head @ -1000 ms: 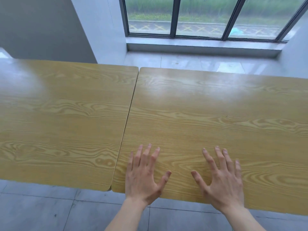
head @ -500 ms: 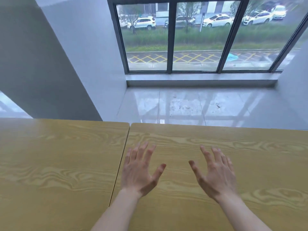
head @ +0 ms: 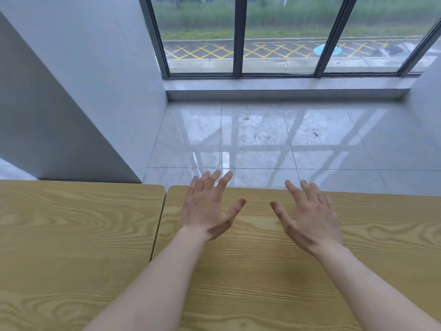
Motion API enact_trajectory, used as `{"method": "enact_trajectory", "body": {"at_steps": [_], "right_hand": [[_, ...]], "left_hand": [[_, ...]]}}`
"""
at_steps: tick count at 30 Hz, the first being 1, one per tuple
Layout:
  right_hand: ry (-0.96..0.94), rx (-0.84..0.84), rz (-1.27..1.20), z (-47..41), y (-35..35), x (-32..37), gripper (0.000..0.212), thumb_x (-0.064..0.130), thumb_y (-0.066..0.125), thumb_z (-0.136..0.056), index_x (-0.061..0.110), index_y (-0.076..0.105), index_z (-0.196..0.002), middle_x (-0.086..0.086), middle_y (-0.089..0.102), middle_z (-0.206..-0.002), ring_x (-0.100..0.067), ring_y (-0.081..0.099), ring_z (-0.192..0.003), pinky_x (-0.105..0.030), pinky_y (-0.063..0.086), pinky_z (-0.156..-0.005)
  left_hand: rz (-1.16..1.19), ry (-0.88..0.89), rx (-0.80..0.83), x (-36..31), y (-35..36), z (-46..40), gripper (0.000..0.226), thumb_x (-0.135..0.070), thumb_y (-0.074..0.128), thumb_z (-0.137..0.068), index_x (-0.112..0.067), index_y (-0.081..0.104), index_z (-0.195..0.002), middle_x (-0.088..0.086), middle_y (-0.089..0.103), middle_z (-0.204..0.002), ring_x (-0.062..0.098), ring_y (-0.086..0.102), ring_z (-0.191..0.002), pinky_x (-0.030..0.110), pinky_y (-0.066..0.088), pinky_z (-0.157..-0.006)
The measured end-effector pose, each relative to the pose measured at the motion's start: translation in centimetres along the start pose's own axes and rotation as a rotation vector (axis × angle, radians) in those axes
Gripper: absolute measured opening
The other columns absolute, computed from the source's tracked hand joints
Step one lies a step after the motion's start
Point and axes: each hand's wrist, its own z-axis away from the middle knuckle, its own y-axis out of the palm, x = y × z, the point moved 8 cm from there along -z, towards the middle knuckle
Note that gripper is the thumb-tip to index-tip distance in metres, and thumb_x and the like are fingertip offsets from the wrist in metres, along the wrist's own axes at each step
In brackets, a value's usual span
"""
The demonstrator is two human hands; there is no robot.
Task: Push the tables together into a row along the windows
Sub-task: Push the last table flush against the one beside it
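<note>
Two light wood-grain tables fill the lower half of the view, side by side with a thin seam between them. The left table and the right table have their far edges nearly in line. My left hand and my right hand are both raised over the right table near its far edge, fingers spread, palms down, holding nothing. Whether they touch the tabletop is unclear.
Beyond the tables lies a glossy grey tiled floor up to a low sill and dark-framed windows. A grey wall juts out at the left, its corner close behind the left table.
My hands have lifted from the near edge of the right table and reached forward to its far edge. The view has tilted up, showing more floor and window.
</note>
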Motion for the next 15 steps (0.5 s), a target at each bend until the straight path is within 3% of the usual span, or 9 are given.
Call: {"method": "enact_trajectory", "body": {"at_steps": [13,15], "right_hand": [[0.057,0.041,0.082,-8.2,6.8,1.7,0.096,0.091,0.006,-0.082,0.042,0.027,-0.162,-0.005,0.025,-0.172,-0.023,0.011,-0.161,-0.048,0.004,-0.129],[0.069,0.041,0.087,-8.4,7.1,1.6,0.096,0.09,0.005,-0.082,0.041,0.029,-0.161,-0.004,0.029,-0.171,-0.022,0.013,-0.16,-0.048,0.004,-0.129]], "left_hand": [[0.038,0.117,0.117,4.3,6.0,-7.9,0.088,-0.088,0.018,-0.083,-0.044,0.019,-0.159,-0.008,0.034,-0.166,0.016,0.021,-0.156,0.041,0.004,-0.129],[0.053,0.104,0.146,4.5,6.4,-8.2,0.087,-0.088,0.018,-0.084,-0.045,0.018,-0.159,-0.008,0.036,-0.165,0.017,0.027,-0.153,0.041,0.011,-0.129]]}}
